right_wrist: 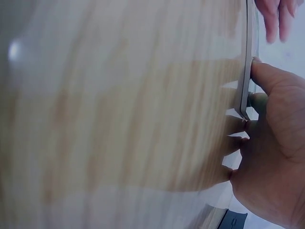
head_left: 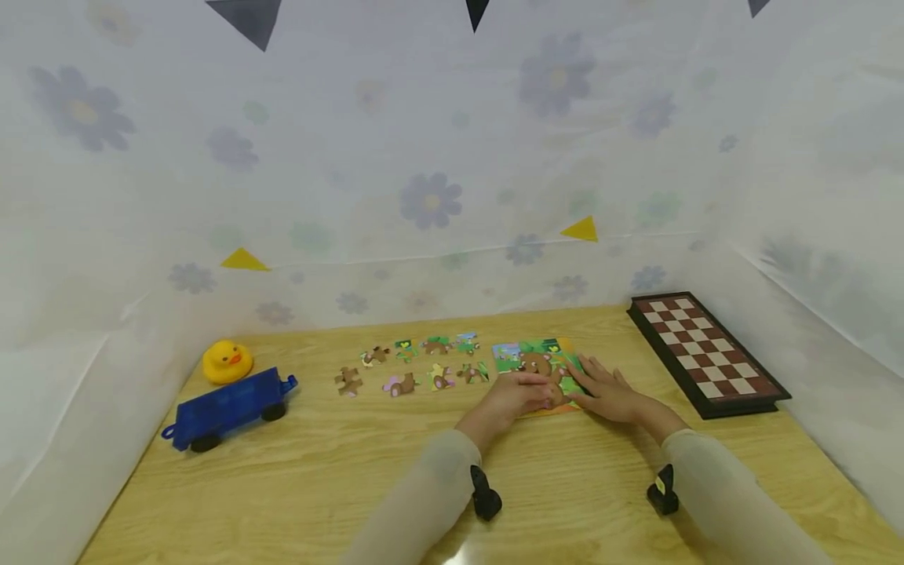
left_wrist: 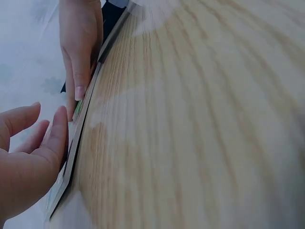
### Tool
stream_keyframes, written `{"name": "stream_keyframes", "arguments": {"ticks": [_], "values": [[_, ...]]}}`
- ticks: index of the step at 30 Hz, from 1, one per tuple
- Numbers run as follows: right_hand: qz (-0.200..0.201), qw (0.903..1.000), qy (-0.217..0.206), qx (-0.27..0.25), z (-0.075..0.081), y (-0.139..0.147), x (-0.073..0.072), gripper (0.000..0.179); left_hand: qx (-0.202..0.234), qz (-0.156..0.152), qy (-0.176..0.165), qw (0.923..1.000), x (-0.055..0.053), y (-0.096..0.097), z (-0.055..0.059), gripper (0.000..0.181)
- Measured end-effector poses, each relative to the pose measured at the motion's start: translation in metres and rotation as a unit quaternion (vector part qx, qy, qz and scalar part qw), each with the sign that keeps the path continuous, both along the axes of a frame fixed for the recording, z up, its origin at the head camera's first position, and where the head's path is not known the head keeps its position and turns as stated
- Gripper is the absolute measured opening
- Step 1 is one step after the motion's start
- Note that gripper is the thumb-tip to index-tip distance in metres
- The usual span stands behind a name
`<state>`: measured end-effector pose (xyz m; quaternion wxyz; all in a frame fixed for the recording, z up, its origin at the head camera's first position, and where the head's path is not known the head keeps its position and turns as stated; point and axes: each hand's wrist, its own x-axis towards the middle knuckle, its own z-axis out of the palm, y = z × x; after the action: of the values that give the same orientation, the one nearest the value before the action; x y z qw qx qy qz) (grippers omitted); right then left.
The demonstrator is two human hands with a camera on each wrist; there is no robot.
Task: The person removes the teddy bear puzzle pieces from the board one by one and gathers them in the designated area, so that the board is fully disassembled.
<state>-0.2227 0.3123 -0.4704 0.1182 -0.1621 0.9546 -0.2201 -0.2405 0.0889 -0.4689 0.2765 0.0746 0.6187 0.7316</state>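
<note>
A bear jigsaw puzzle (head_left: 534,362) lies flat on the wooden table, in front of both hands. Over its lower left part is my left hand (head_left: 512,399), fingers loosely bent and pinching nothing that I can see. My right hand (head_left: 609,394) rests at the puzzle's right side with its fingers spread, some on the picture and some on the table. The right wrist view shows the right thumb (right_wrist: 269,76) at the board's edge (right_wrist: 247,62). Left of the puzzle, several loose bear-picture pieces (head_left: 402,384) lie in two rows. Part of the picture is hidden under the hands.
A yellow rubber duck (head_left: 227,362) and a blue toy trailer (head_left: 229,408) stand at the left. Toward the right edge lies a checkered game board (head_left: 706,349) in a dark frame. A white flowered sheet (head_left: 431,267) hangs behind the wooden table (head_left: 318,486).
</note>
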Motion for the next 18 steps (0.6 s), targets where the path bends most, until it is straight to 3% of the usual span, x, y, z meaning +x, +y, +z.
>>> {"name": "stream_keyframes", "arguments": {"ticks": [7, 18], "values": [[0.001, 1.0000, 0.008, 0.004, 0.001, -0.003, 0.001, 0.069, -0.047, -0.034, 0.052, 0.9970, -0.002, 0.011, -0.001, 0.038], [0.011, 0.9999, 0.005, -0.008, 0.003, -0.002, 0.000, 0.071, -0.028, -0.125, 0.048, 0.9906, -0.003, 0.009, 0.003, 0.046]]}}
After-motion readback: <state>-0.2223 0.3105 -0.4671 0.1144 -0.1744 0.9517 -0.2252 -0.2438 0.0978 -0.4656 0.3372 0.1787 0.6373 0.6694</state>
